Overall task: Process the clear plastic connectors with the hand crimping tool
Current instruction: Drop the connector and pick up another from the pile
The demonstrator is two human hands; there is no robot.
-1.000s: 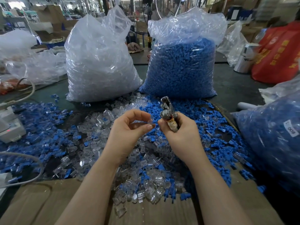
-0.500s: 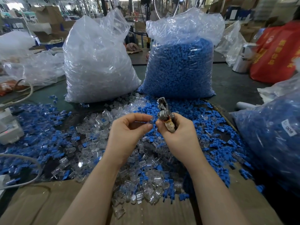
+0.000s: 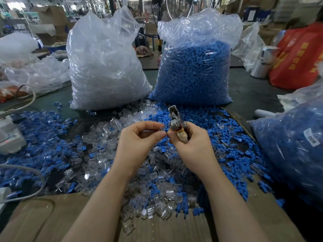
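Note:
My right hand (image 3: 192, 145) grips the taped handle of a metal hand crimping tool (image 3: 175, 120), whose jaws point up and away from me. My left hand (image 3: 139, 142) pinches a small clear plastic connector (image 3: 161, 128) between thumb and forefinger, right next to the tool's head. Both hands hover above a loose heap of clear connectors (image 3: 153, 194) mixed with blue plastic pieces (image 3: 218, 130). The connector is transparent and hard to make out.
A big bag of clear parts (image 3: 103, 67) and a big bag of blue parts (image 3: 194, 70) stand behind the heap. Another blue-filled bag (image 3: 293, 145) lies at right. A white device (image 3: 8, 137) with cables sits at left. Brown cardboard (image 3: 43, 220) covers the near edge.
Both hands have stayed close together above the heap. The left hand's pinched fingers have come slightly nearer the tool's head; the view has shifted a little.

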